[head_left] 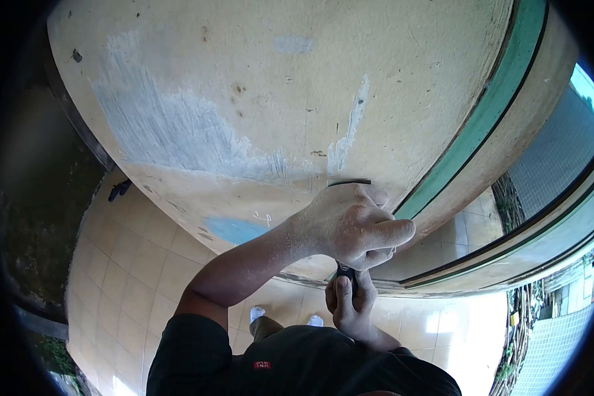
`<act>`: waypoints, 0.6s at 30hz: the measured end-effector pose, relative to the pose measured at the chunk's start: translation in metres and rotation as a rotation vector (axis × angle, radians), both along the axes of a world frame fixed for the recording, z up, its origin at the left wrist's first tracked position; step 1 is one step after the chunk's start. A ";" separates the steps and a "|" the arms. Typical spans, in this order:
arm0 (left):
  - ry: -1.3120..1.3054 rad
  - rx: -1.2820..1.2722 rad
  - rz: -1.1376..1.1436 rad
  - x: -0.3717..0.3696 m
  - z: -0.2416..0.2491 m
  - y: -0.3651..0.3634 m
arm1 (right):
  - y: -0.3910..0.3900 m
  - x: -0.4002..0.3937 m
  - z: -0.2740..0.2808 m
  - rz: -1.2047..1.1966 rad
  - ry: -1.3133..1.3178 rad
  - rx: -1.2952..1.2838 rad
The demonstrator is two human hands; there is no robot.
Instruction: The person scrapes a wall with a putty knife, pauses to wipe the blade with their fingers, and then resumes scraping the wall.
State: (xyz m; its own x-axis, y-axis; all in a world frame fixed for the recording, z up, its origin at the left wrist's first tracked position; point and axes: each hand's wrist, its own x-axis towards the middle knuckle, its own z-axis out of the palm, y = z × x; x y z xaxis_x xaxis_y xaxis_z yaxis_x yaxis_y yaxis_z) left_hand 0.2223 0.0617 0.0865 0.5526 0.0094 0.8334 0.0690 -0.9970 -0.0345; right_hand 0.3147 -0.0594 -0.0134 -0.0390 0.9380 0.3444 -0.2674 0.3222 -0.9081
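A scraper (345, 270) with a dark handle is held against the cream wall (244, 39), its thin blade edge showing just beyond my knuckles. My left hand (356, 228), dusted with pale powder, is closed over the upper part of the scraper and hides most of it. Lower down, my right hand (353, 303) grips the handle, thumb along it. Above the blade runs a narrow whitish patch (353, 125). A broad whitish, streaked patch (178, 125) covers the wall to the left, and a small blue patch (234, 230) lies lower, beside my left forearm.
A green strip (482, 125) edges the wall on the right, beside dark glass (554, 158). Tiled floor (138, 264) lies below, with my feet (257, 313) on it. A dark object (119, 190) sits by the wall's base at left.
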 end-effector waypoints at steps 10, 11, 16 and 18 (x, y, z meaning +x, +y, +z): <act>0.004 -0.011 0.075 -0.004 0.003 -0.005 | 0.008 -0.007 -0.005 0.018 -0.006 0.149; 0.023 0.013 0.060 -0.003 -0.007 -0.001 | 0.006 -0.006 -0.008 0.011 -0.009 0.118; -0.027 0.014 -0.019 -0.003 0.023 0.004 | 0.025 -0.003 0.015 0.011 -0.031 0.154; -0.020 0.077 0.067 -0.007 0.026 0.002 | 0.024 -0.005 0.012 0.004 -0.078 0.194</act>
State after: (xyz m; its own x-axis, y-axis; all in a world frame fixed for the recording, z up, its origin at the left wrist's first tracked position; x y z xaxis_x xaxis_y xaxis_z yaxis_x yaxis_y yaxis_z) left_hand 0.2151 0.0639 0.1128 0.5362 -0.0186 0.8439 0.1370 -0.9846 -0.1088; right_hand 0.3099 -0.0354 -0.0013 -0.0759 0.8545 0.5140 -0.2003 0.4919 -0.8473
